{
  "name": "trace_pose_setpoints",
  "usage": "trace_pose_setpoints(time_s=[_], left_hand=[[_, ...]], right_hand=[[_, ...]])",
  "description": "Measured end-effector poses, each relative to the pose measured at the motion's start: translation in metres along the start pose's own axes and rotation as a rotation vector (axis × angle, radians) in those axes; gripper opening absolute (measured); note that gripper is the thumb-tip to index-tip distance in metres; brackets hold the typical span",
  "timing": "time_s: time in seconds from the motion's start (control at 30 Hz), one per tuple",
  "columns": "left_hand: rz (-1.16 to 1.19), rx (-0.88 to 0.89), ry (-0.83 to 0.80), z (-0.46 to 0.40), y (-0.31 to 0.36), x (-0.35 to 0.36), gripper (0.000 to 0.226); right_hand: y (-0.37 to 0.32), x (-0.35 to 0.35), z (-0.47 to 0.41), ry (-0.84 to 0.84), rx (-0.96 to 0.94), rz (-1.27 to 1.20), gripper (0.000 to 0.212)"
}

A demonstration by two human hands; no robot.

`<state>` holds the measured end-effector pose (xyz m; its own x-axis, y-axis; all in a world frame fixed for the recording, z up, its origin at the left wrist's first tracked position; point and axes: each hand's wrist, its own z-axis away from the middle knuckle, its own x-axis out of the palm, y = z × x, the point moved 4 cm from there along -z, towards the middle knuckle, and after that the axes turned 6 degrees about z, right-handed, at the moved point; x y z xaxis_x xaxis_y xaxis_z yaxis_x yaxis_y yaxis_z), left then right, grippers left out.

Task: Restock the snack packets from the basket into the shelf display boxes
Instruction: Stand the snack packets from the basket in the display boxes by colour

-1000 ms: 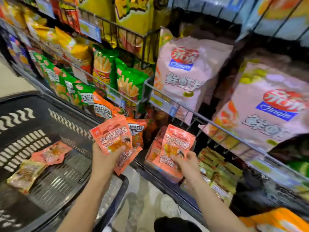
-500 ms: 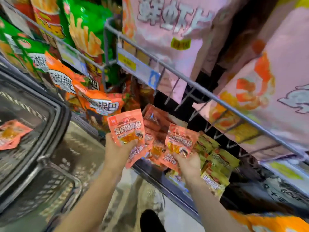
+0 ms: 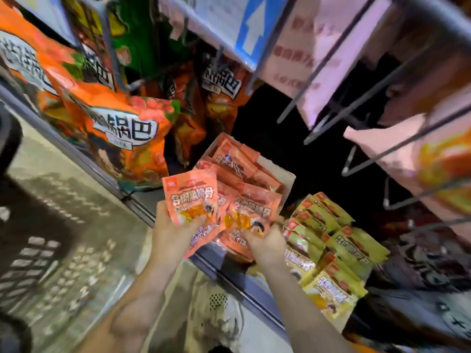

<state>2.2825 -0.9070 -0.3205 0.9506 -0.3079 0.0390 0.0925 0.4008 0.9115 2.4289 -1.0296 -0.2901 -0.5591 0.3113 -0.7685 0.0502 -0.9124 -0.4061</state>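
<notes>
Left hand [image 3: 170, 231] grips an orange snack packet [image 3: 190, 200] upright, fingers closed on its lower edge, just left of the display box [image 3: 281, 174]. Right hand [image 3: 265, 242] holds a second orange packet [image 3: 251, 212], fingers pinched on its lower part, at the box's front opening. Yellow packets [image 3: 331, 250] lie just right of the box.

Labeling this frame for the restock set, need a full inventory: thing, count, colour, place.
orange packets: several, count unclear, held in both hands over the box
display box: one, holds orange packets, lower shelf centre
yellow packets: many, stacked right of the box
large orange bags: several, shelf left and behind
pink bags: several, wire rack upper right
price tag: one, blue with white arrow, rack edge top
basket: one, black, lower left, blurred
left hand: shut on orange packets
right hand: shut on orange packets
</notes>
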Motion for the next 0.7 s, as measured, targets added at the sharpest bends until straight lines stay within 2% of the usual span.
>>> trace_pose_setpoints(time_s=[0.17,0.37,0.47,0.53,0.6,0.7], left_hand=[[-0.036,0.009,-0.045,-0.015,-0.001,0.008,0.049],[0.028,0.005,-0.029,-0.023,-0.006,0.005,0.045],[0.043,0.016,-0.034,-0.024,-0.007,0.004,0.046],[0.052,0.017,-0.034,-0.024,-0.008,0.004,0.046],[0.074,0.017,-0.025,-0.023,-0.007,0.004,0.047],[0.099,0.016,-0.029,-0.024,-0.007,0.005,0.047]], right_hand=[[-0.002,0.012,-0.006,-0.038,0.01,-0.066,0.061],[0.003,0.018,-0.013,-0.086,0.056,-0.214,0.071],[0.004,0.012,-0.013,-0.127,0.059,-0.19,0.078],[0.008,0.009,-0.014,-0.144,0.077,-0.199,0.077],[0.009,0.01,-0.013,-0.153,0.076,-0.275,0.067],[0.009,0.018,-0.014,-0.107,0.07,-0.346,0.061]])
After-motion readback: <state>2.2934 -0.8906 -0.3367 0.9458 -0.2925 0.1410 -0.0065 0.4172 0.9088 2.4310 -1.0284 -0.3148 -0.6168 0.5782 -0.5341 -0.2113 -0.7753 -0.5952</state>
